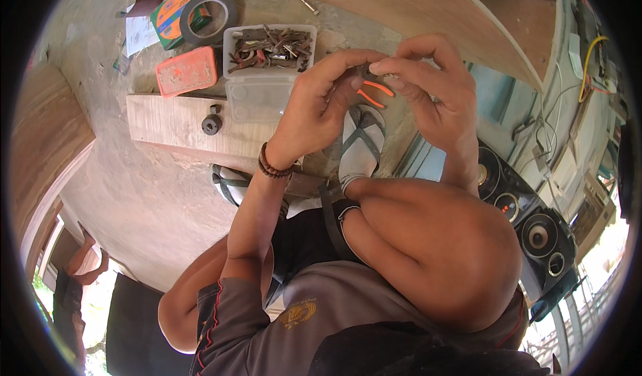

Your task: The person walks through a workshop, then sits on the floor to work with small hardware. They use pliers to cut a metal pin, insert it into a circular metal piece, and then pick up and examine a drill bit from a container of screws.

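Note:
My left hand (328, 102) and my right hand (435, 95) meet in front of me, above my sandalled foot. The fingers of both are bent into a pinch around a small dark piece (382, 76), too small and covered to name. Just below the fingertips show the orange handles of a hand tool, likely pliers (376, 94); its head is hidden behind my left fingers. Left of my hands lies an open clear plastic box (238, 75) full of small metal bits (271, 50).
A wooden board (167, 118) carries a round black part (211, 123). Near it are an orange case (187, 72), a tape roll (208, 18) and a green box (170, 15). Black speakers (535, 235) stand at right; a wooden panel (401, 2) rises at the far side. Another person's limb (87, 262) shows at left.

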Available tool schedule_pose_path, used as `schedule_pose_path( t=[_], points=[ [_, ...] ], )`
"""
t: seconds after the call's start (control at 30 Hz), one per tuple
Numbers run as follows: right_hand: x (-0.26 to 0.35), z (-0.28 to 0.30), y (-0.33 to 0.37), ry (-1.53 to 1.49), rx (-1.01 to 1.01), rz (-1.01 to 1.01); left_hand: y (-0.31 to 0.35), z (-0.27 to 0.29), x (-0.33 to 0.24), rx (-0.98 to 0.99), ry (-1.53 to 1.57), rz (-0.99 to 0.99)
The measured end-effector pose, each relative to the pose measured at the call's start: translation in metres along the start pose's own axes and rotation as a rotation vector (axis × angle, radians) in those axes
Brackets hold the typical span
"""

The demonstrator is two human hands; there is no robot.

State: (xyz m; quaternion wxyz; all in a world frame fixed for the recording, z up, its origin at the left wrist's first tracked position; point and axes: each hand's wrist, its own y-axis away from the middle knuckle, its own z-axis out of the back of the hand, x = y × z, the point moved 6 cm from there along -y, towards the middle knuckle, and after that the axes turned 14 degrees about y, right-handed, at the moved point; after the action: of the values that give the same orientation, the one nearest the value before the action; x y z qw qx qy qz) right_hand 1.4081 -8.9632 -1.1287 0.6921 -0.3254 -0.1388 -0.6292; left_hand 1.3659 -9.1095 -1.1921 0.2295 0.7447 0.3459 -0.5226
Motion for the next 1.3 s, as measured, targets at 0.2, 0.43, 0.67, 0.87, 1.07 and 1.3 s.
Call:
schedule_pose_path(
  t=[0.2,0.43,0.67,0.87,1.07,1.3],
  points=[
    [0.001,0.0,0.0,-0.012,-0.004,-0.001,0.002,0.001,0.002,0.035,0.059,0.084],
    [-0.002,-0.004,0.0,-0.001,0.01,-0.007,0.002,-0.001,0.0,-0.033,0.05,0.012],
    [-0.006,-0.008,0.001,-0.036,0.02,-0.074,0.005,0.001,0.006,-0.023,0.07,0.081],
    [-0.016,-0.014,0.005,-0.024,0.062,-0.169,0.011,0.0,0.017,-0.002,0.087,0.186],
    [-0.032,-0.024,0.018,-0.055,0.129,-0.245,0.016,-0.006,0.025,-0.01,0.087,0.245],
    [-0.033,-0.033,0.025,-0.079,0.183,-0.265,0.027,-0.001,0.054,-0.104,0.13,0.38]
  ],
)
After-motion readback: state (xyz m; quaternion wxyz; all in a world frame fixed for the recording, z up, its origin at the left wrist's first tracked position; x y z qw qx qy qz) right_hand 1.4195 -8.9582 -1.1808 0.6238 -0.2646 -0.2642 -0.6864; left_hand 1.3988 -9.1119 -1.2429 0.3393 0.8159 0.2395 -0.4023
